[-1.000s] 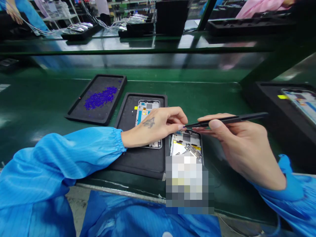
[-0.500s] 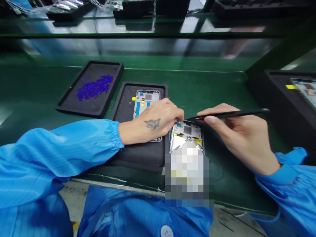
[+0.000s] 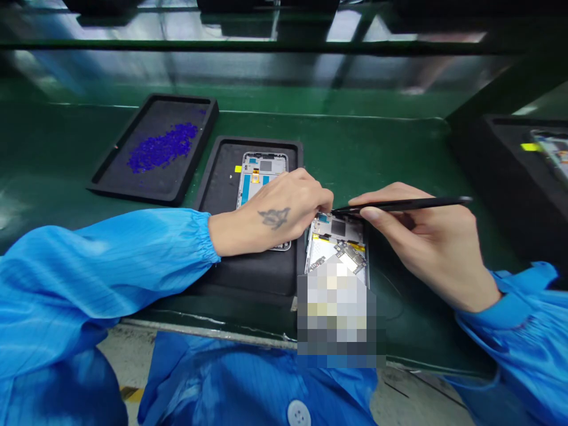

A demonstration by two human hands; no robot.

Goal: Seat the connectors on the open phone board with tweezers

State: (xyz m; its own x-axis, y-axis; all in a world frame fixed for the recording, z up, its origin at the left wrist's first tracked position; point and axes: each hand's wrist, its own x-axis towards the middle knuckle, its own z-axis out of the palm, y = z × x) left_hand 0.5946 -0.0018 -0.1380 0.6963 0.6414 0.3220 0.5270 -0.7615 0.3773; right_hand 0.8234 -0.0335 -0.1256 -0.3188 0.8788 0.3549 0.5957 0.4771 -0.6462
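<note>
The silver-framed open phone [image 3: 336, 232] lies on the glossy green worktop [image 3: 377, 142] in front of you, right of the middle tray, its far end between your hands and its near part lost under a blurred patch.

At the far left you have a shallow black rectangular tray [image 3: 160, 112] with a loose scatter of small vivid purple pieces [image 3: 164, 147] spread over its floor. To its right and nearer you sits a second shallow black tray [image 3: 257, 275], holding a flat silver phone frame with blue strips [image 3: 265, 167]; a small yellow tab [image 3: 238, 169] sticks out from that frame's left side.

Your left hand [image 3: 284, 213] passes over this frame, palm down, its fingers curled together at the open phone's far left corner; you cannot tell whether they pinch anything. Across the phone, just short of the blur, lies a dark metallic circuit board [image 3: 351, 256], set aslant.

Your right hand [image 3: 426, 242] is clamped on slim black tweezers [image 3: 412, 205], whose points reach left to your left fingertips; what they grip is too small to tell. At the far right stands a black box-like tray [image 3: 501, 171] with another phone frame, partly cut off [image 3: 557, 151].
</note>
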